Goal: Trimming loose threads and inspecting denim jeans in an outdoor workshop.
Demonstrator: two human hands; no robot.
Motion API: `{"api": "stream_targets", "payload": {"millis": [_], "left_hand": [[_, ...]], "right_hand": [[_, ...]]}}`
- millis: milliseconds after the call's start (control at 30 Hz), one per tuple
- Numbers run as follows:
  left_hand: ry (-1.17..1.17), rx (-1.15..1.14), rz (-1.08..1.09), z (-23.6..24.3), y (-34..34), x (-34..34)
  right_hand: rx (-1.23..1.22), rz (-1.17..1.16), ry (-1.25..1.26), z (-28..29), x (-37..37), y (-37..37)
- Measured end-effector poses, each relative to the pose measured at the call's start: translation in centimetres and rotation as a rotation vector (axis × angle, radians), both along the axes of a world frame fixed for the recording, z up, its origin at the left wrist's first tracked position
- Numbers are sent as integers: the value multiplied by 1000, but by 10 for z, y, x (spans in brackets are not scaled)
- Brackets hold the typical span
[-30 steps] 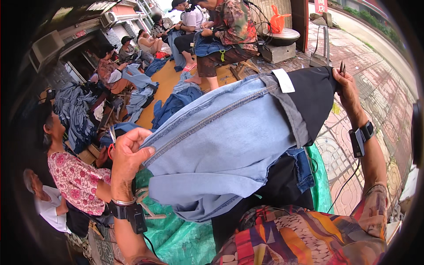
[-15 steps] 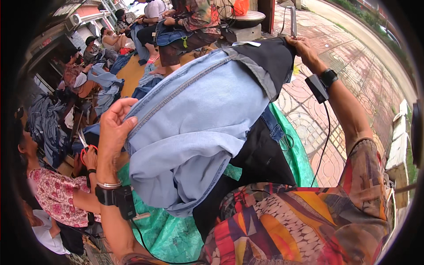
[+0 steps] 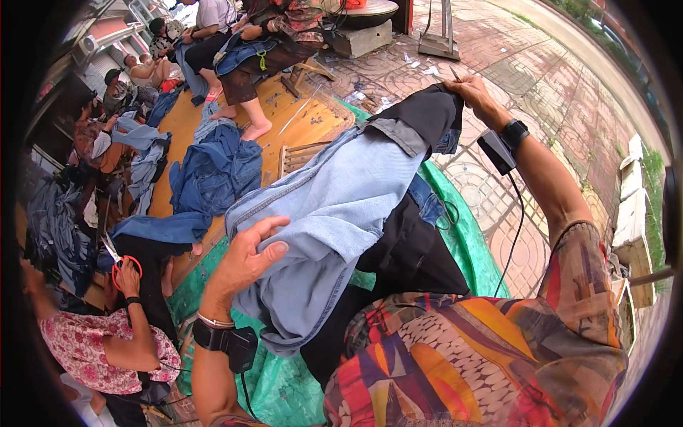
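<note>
Left of the green sheet (image 3: 284, 388), scissors (image 3: 111, 248) are held in a co-worker's hand (image 3: 129, 280). Beyond the sheet, darker jeans (image 3: 213, 171) are heaped on a board (image 3: 310, 122). Over the sheet's left part, the left hand (image 3: 245, 263) is held with thumb and fingers parted, in front of the garment (image 3: 334, 199); whether the cloth is touched by the fingertips cannot be told. The pale blue garment is stretched aslant above the sheet, its lower folds hanging slackly. From those folds it may be judged soft and limp, fairly light, not slippery and hardly fragile; sagging is to be expected wherever it is left unsupported. A firm hold should be offered by the thick seam (image 3: 277, 193); the thinner-looking black end (image 3: 427, 107) is likely to be easily bunched. Above the sheet's far right edge, that end is pinched by the right hand (image 3: 471, 94), from which a pointed tip (image 3: 455, 73) is stuck out; its kind cannot be made out.
</note>
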State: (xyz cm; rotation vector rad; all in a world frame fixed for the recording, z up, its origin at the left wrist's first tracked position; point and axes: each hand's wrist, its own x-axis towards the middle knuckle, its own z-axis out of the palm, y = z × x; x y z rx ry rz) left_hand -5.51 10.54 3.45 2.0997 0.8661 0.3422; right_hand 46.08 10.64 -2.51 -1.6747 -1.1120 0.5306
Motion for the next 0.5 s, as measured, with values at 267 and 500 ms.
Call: {"api": "stream_targets", "payload": {"millis": [267, 500], "left_hand": [[214, 438, 213, 50, -29, -31], [118, 515, 403, 4, -4, -60]], "right_hand": [[-3, 47, -13, 8, -10, -7], [-43, -55, -143, -27, -6, 20]]}}
